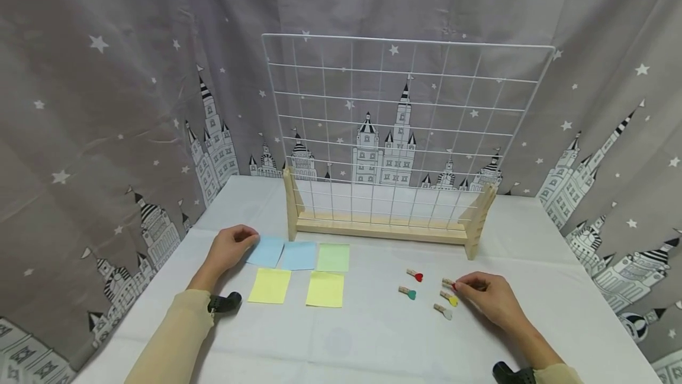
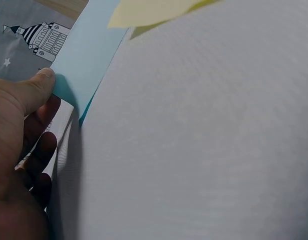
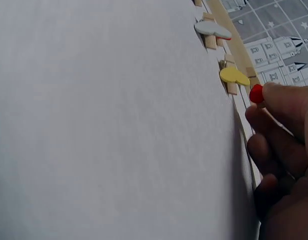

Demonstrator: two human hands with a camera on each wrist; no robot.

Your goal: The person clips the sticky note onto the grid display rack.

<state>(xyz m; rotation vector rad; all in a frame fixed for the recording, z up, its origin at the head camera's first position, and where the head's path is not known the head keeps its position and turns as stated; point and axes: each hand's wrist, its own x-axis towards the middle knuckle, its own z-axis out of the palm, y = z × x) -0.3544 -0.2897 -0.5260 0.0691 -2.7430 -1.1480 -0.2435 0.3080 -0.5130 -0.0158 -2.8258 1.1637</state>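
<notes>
Head view: a blue note (image 1: 266,252), left of centre, is pinched by the left hand (image 1: 229,249); a red-heart clip (image 1: 447,283), lower right, by the right hand (image 1: 491,299). Left wrist: the edge is gripped, presumably against creasing. Right wrist: the heart end is pinched, likely for control.

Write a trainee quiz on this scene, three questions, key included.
1. Multiple choice: How many square yellow paper notes lie on the white-covered table?
A) One
B) Two
C) Four

2. Fill in the blank: The right hand pinches a small wooden clip whose heart ornament is ____ in colour.

3. True or false: The left hand is pinching a yellow note.

Key:
1. B
2. Red
3. False; the left hand pinches a square light-blue paper note.
</notes>
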